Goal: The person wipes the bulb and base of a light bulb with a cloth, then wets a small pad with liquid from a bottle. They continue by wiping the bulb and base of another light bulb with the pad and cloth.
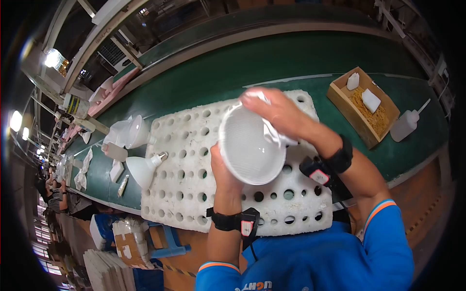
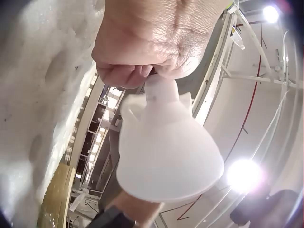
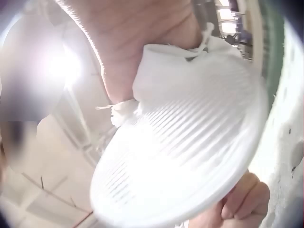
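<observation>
A large white reflector lamp bulb (image 1: 252, 153) is raised over the foam board, its broad ribbed front tilted up toward the head camera. My left hand (image 1: 225, 170) grips it by the narrow base end; in the left wrist view the fingers curl round that end, and the bulb's white cone (image 2: 166, 152) flares out from them. My right hand (image 1: 281, 114) holds a white cloth (image 3: 164, 71) against the bulb's front near the rim. Folds of the cloth stick out from under the palm and thumb. The base itself is hidden inside the left hand.
Under the hands lies a white foam board (image 1: 191, 186) with rows of holes. Another bulb (image 1: 141, 171) with a metal screw base lies at its left edge, near a plastic bottle (image 1: 114, 152). A wooden box (image 1: 350, 114) and a spouted bottle (image 1: 405, 127) stand right on the green bench.
</observation>
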Demonstrator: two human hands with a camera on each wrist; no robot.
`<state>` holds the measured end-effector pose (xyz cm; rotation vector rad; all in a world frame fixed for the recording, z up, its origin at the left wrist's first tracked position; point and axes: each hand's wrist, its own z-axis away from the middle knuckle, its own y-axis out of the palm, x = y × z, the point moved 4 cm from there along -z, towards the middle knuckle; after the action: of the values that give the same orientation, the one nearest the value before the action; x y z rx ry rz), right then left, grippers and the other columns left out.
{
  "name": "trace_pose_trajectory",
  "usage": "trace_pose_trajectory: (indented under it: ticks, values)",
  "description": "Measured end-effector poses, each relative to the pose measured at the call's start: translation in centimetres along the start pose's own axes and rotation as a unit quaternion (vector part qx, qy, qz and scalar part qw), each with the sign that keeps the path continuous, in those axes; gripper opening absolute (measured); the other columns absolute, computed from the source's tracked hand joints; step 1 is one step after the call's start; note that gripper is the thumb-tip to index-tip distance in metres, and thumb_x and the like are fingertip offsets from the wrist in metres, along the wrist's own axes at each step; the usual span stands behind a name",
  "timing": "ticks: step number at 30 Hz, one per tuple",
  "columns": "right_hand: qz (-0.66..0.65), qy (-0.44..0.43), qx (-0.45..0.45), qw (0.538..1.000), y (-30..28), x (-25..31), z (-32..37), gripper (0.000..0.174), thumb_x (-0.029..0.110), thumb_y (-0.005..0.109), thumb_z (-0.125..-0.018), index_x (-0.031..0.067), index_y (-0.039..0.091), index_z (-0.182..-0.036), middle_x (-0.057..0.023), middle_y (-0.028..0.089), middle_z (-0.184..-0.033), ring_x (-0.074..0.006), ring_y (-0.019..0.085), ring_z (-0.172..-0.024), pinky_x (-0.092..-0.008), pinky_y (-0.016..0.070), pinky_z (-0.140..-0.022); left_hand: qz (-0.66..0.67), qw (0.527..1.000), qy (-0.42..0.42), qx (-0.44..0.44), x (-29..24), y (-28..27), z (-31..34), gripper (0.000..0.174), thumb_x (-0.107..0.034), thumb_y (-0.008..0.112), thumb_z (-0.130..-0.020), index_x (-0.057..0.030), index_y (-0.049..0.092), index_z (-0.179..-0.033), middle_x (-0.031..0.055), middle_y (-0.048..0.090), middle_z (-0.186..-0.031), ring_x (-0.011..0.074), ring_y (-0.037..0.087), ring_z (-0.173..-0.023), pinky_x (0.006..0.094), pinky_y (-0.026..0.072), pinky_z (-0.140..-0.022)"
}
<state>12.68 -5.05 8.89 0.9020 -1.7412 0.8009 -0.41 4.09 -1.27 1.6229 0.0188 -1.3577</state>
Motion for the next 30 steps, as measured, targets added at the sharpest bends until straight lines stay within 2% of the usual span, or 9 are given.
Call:
trace_pose_trajectory:
  ticks: [3, 4, 5, 7, 12, 15, 17, 21, 30]
  values:
    - [-0.099, 0.090, 0.011, 0.991, 3.0, -4.1, 4.3, 0.037, 0.034, 0.052, -0.090, -0.0016, 0.059, -0.099, -0.0131, 0.065, -0.088, -0.0204, 0.063, -0.080, -0.0326, 0.0485, -0.073, 0.009, 0.991, 0.102, 0.086, 0.0, -1.1, -1.2, 0.046, -0.037, 0.039, -0.095, -0.0020, 0.046, -0.125, 0.0123, 0.056, -0.120, 0.0236, 0.057, -0.106, 0.0324, 0.0503, -0.087]
    - [-0.007, 0.102, 0.137, 0.985, 4.1, -2.6, 5.5, 0.033, 0.030, 0.055, -0.087, -0.0002, 0.059, -0.100, -0.0134, 0.064, -0.090, -0.0226, 0.063, -0.082, -0.0336, 0.0485, -0.075, 0.176, 0.978, -0.068, -0.083, -1.1, 1.1, 0.2, 0.041, -0.036, 0.041, -0.095, -0.0033, 0.052, -0.116, 0.0091, 0.061, -0.103, 0.0188, 0.061, -0.085, 0.0298, 0.0517, -0.070]
    - [0.081, 0.108, 0.260, 0.956, 4.9, -0.7, 6.9, 0.030, 0.026, 0.058, -0.085, 0.0012, 0.060, -0.102, -0.0138, 0.064, -0.093, -0.0249, 0.063, -0.084, -0.0346, 0.0485, -0.077, 0.221, 0.937, -0.090, 0.257, 0.5, -3.8, -2.7, 0.032, -0.036, 0.043, -0.094, -0.0081, 0.057, -0.101, 0.0037, 0.058, -0.081, 0.0127, 0.050, -0.060, 0.0257, 0.0395, -0.050]
    - [0.129, -0.070, 0.329, 0.933, 5.2, 1.4, 8.1, 0.032, 0.019, 0.064, -0.076, 0.0043, 0.061, -0.104, -0.0140, 0.064, -0.093, -0.0288, 0.063, -0.085, -0.0356, 0.0490, -0.078, 0.242, 0.963, -0.114, -0.044, 0.4, -2.3, -1.4, 0.028, -0.036, 0.043, -0.093, -0.0122, 0.056, -0.087, -0.0006, 0.049, -0.068, 0.0099, 0.034, -0.050, 0.0246, 0.0256, -0.045]
    - [0.049, -0.044, -0.007, 0.998, -3.2, 4.7, 5.0, 0.036, 0.005, 0.059, -0.070, 0.0016, 0.059, -0.106, -0.0055, 0.064, -0.093, -0.0132, 0.061, -0.085, -0.0263, 0.0483, -0.078, 0.159, 0.974, -0.108, -0.117, 0.3, -1.5, -0.9, 0.029, -0.036, 0.035, -0.094, -0.0135, 0.053, -0.088, -0.0008, 0.051, -0.072, 0.0102, 0.037, -0.052, 0.0244, 0.0282, -0.047]
    - [-0.007, -0.198, -0.104, 0.975, -3.2, 8.2, 3.5, 0.037, -0.002, 0.051, -0.084, 0.0034, 0.052, -0.120, -0.0048, 0.062, -0.103, -0.0093, 0.059, -0.093, -0.0219, 0.0488, -0.081, 0.265, 0.951, -0.104, 0.122, 1.8, -3.7, -1.8, 0.033, -0.038, 0.034, -0.094, -0.0115, 0.053, -0.101, 0.0041, 0.055, -0.084, 0.0135, 0.048, -0.064, 0.0280, 0.0397, -0.055]
    - [0.134, -0.330, -0.060, 0.933, -0.6, 8.6, 2.4, 0.040, 0.011, 0.066, -0.075, 0.0073, 0.059, -0.114, -0.0123, 0.057, -0.112, -0.0241, 0.056, -0.102, -0.0354, 0.0466, -0.087, 0.043, 0.986, -0.022, -0.158, 0.5, -0.2, -0.5, 0.038, -0.036, 0.035, -0.094, -0.0068, 0.050, -0.114, 0.0096, 0.056, -0.099, 0.0183, 0.054, -0.083, 0.0337, 0.0474, -0.069]
    - [0.443, -0.428, 0.086, 0.783, 6.8, 4.6, 3.6, 0.042, 0.022, 0.073, -0.066, 0.0225, 0.063, -0.107, -0.0081, 0.053, -0.126, -0.0305, 0.047, -0.121, -0.0512, 0.0360, -0.099, -0.251, 0.944, 0.208, -0.046, -1.6, -0.5, 1.3, 0.034, -0.033, 0.043, -0.092, -0.0068, 0.051, -0.113, 0.0071, 0.057, -0.097, 0.0158, 0.054, -0.080, 0.0305, 0.0473, -0.068]
    - [0.324, -0.276, -0.021, 0.904, -4.6, -2.2, 3.9, 0.034, -0.001, 0.066, -0.063, 0.0077, 0.065, -0.096, -0.0107, 0.063, -0.102, -0.0279, 0.060, -0.099, -0.0358, 0.0491, -0.083, -0.548, 0.781, 0.287, 0.093, -0.4, -0.6, 0.8, 0.030, -0.025, 0.059, -0.085, -0.0067, 0.052, -0.108, 0.0014, 0.060, -0.092, 0.0103, 0.055, -0.073, 0.0235, 0.0470, -0.065]
